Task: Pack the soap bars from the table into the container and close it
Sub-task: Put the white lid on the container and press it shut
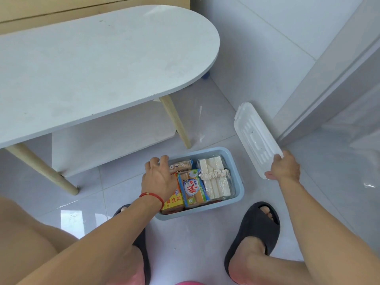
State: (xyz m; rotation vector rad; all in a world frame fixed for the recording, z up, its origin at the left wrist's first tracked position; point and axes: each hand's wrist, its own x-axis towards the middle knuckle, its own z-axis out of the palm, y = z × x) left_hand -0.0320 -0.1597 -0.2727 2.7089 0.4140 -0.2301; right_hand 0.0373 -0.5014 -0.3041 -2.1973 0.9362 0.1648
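Note:
A light blue container [236, 199] sits on the floor between my feet, holding several wrapped soap bars. A green-and-orange wrapped bar [193, 189] lies in the middle, white bars in clear wrap [213, 182] on the right, a yellow-and-red pack [173, 202] on the left. My left hand [159, 177] rests over the container's left side, fingers on its far rim and the packs beneath. My right hand [284, 167] grips the near end of the white ribbed lid [255, 136], which leans against the wall to the right of the container.
A white oval table [92, 64] with wooden legs [176, 120] stands just behind and left of the container, its top bare. A grey door frame [329, 79] rises at the right. I wear black slippers [257, 229] on the glossy tiled floor.

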